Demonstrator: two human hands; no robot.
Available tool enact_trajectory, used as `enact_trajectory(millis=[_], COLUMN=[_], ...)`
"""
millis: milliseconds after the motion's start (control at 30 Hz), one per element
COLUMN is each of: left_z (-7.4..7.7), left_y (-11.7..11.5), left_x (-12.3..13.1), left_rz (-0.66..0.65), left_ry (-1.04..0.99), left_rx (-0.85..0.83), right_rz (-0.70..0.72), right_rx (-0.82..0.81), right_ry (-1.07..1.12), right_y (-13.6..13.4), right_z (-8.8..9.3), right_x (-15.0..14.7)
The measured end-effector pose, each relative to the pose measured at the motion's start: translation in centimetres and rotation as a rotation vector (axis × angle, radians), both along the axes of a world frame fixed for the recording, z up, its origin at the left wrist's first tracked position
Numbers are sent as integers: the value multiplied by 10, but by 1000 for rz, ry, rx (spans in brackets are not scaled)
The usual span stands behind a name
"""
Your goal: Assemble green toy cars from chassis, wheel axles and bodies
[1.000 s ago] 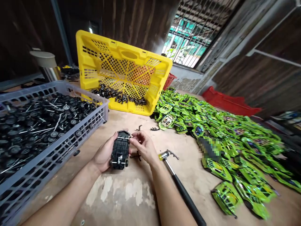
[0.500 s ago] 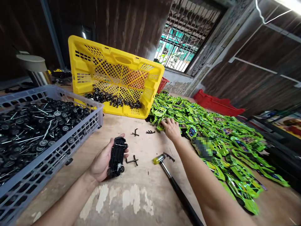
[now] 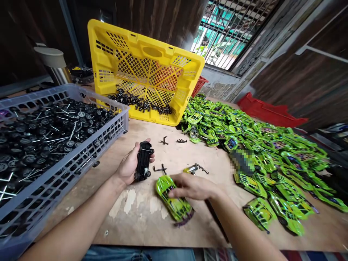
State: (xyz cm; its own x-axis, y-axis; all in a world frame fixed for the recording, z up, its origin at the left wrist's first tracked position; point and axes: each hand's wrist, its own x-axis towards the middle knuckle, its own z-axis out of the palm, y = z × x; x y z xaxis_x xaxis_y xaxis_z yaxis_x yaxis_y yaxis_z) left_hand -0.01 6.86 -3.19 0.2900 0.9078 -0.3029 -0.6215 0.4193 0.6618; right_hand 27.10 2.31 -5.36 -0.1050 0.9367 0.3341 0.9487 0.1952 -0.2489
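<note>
Wheel basket [image 3: 84,145] left of yellow crate [image 3: 151,52]. Left forearm slants up from lower left; left hand [image 3: 128,166] in front of crate, palm up, thumb along one side, fingertips round other, wrapped snugly on black chassis [image 3: 143,161]. Green car body [image 3: 175,203] in front of crate too, nearer person; right hand [image 3: 194,185] over it, palm down, thumb on roof, fingers half-curled, holding it. Shell pile [image 3: 239,130] right of crate.

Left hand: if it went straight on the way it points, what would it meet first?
Past the black chassis it holds, the left hand seems aimed at the small forked black part on the table; the hand's height is unclear, so it might pass over.
</note>
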Motion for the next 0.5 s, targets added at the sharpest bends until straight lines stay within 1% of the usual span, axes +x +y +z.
enact_trajectory(millis=[67, 233, 300, 400, 500], left_z=[-2, -4, -5, -8, -10], left_y=[1, 2, 1, -1, -4], left_x=[0, -1, 0, 4, 7], left_rz=[21, 68, 66, 66, 81], left_ry=[15, -1, 16, 88, 131], left_rx=[16, 30, 47, 65, 96], right_rz=[28, 127, 114, 64, 48], right_rx=[-72, -273, -307, -280, -281], right_ry=[33, 94, 95, 85, 171], right_y=[-1, 19, 18, 4, -10], right_z=[1, 22, 26, 22, 15], right_x=[-14, -36, -44, -56, -63])
